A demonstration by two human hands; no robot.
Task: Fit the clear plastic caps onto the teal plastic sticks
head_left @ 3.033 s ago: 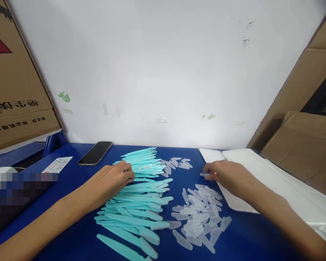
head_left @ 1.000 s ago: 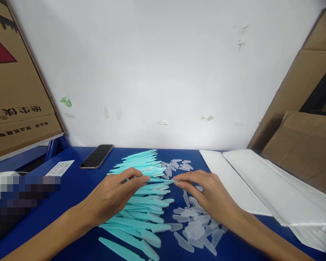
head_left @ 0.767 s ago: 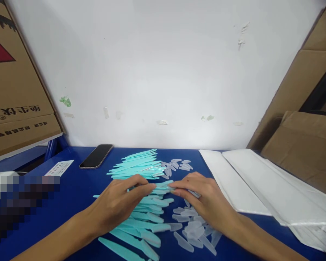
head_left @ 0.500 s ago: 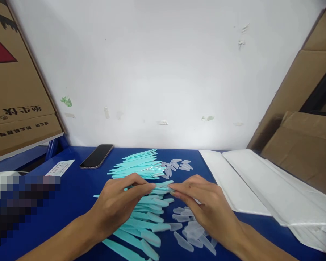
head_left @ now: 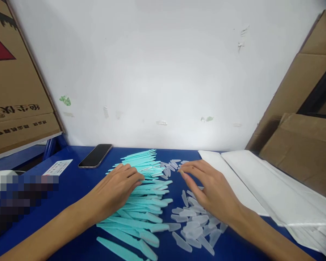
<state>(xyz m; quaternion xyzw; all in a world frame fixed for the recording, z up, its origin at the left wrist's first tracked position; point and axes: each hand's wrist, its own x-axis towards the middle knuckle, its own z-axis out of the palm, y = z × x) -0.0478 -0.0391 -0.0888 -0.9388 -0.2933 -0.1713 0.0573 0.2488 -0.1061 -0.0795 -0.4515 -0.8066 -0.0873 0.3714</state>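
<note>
Turquoise eyebrow razors lie in two groups: a far pile (head_left: 138, 159) showing some bare metal blades, and a nearer row (head_left: 143, 217) with translucent covers on the tips. My left hand (head_left: 122, 183) rests over the near side of the far pile, its fingers curled and the fingertips partly hidden among the handles. Translucent blade covers lie in a small far group (head_left: 170, 167) and a larger near heap (head_left: 192, 228). My right hand (head_left: 209, 181) reaches to the edge of the far group, thumb and forefinger tips close together; whether a cover is between them does not show.
A phone (head_left: 95, 156) and a printed card (head_left: 58, 167) lie at the back left of the blue table (head_left: 67, 203). White padded envelopes (head_left: 274, 188) are stacked on the right. Cardboard boxes (head_left: 19, 79) (head_left: 301, 141) stand at both sides, a white wall (head_left: 157, 72) behind.
My hands were together, pinching a razor and its tip. They have separated: the left has moved back left onto the far pile, the right up toward the far covers.
</note>
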